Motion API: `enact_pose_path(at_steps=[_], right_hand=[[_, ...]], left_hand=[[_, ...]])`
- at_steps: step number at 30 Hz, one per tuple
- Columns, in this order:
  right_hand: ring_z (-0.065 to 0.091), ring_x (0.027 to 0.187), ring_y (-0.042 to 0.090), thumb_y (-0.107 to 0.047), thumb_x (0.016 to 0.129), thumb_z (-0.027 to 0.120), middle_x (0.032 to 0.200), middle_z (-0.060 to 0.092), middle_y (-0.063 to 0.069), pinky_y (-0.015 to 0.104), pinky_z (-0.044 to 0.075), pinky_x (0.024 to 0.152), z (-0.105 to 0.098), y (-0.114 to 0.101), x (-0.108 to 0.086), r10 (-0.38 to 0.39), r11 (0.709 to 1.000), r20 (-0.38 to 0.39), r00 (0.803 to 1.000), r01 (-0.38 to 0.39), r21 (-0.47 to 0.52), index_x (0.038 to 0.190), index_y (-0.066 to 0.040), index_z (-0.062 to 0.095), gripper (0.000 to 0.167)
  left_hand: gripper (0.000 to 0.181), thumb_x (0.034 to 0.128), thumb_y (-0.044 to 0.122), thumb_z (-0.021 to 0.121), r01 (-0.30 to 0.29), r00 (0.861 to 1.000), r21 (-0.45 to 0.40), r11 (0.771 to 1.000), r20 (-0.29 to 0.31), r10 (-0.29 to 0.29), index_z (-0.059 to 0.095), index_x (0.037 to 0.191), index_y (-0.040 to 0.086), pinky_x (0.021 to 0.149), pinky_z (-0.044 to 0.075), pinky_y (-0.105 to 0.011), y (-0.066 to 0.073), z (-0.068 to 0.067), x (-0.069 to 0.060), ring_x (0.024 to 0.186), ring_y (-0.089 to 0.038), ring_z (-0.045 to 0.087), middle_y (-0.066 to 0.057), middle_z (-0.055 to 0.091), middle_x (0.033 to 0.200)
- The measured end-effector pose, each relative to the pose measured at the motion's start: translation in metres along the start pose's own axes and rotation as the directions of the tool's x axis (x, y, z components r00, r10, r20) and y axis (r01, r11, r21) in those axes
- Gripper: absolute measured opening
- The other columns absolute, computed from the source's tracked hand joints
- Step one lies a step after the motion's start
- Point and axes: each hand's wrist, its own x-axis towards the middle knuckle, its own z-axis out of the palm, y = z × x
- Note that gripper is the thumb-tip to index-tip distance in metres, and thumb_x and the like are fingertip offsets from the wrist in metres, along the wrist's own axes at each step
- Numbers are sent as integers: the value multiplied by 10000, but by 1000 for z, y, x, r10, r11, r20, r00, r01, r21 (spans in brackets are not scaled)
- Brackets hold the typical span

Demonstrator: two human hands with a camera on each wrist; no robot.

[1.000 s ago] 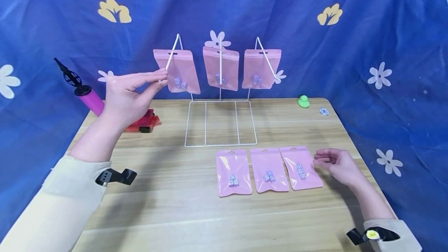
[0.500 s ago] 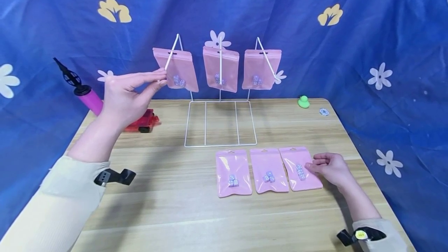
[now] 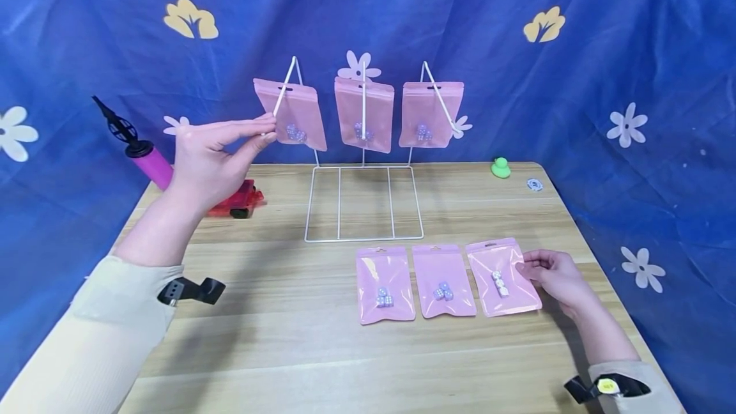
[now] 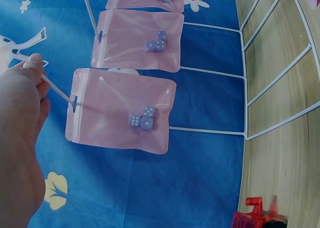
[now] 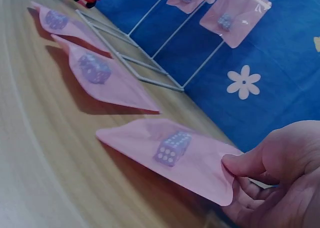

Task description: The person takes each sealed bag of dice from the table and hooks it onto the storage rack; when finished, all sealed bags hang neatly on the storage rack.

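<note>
My left hand (image 3: 215,158) pinches the tip of the left prong (image 4: 57,88) of a white wire rack (image 3: 363,239). From that prong hangs a pink zip bag (image 4: 120,95) with dice (image 4: 146,122) in it; two like bags (image 3: 364,110) (image 3: 431,110) hang from the middle and right prongs. On the table, my right hand (image 3: 560,280) pinches the right edge of a pink zip bag of dice (image 5: 165,153), thumb on top and fingers beneath. That edge is lifted and the bag tilts. Left of it lie two more dice bags (image 3: 443,273) (image 3: 384,273).
At the back left are a purple pump (image 3: 152,168) and a red toy vehicle (image 3: 238,200), partly behind my left arm. A green toy duck (image 3: 500,168) and a poker chip (image 3: 535,184) sit at the back right. A blue patterned cloth (image 3: 368,11) hangs behind the table.
My right hand has moved onto the rightmost table bag, gripped its edge, lifted it and shifted the bag slightly right. My left hand stays at the prong tip.
</note>
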Motion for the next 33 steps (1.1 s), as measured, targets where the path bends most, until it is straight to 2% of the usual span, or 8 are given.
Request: enact_pose_path(at_steps=[9,20,28,33], right_hand=[[671,788,96,14,1008,683,894,708,49,265,601,720,-13,-16,-6,-56,997,4,998,56,45,1117,174,611,206],[649,759,74,20,1006,693,885,719,27,237,565,659,-21,-41,-17,-169,986,-67,983,167,-30,1089,188,630,198],[663,754,65,79,994,678,848,729,-13,202,567,658,-24,-60,-19,-263,961,-120,957,271,54,1007,160,654,86],[651,731,65,87,967,715,827,729,-1,179,546,637,-25,-77,-21,-332,927,-160,930,353,126,969,101,693,25]], left_hand=[[258,812,-87,875,-6,1000,-7,1000,-8,6,840,1048,14,959,508,-163,1,1,0,1087,50,686,-108,791,1091],[255,821,-76,874,0,1000,-8,1000,-9,0,842,1054,22,957,506,-159,1,1,0,1088,46,689,-98,790,1097],[261,823,-74,873,-10,1000,-1,1000,-6,10,841,1062,24,964,506,-164,2,1,0,1092,42,688,-100,790,1099],[273,809,-84,878,-10,1000,-6,1000,-13,10,842,1057,24,962,508,-167,3,1,0,1089,35,692,-103,790,1094]])
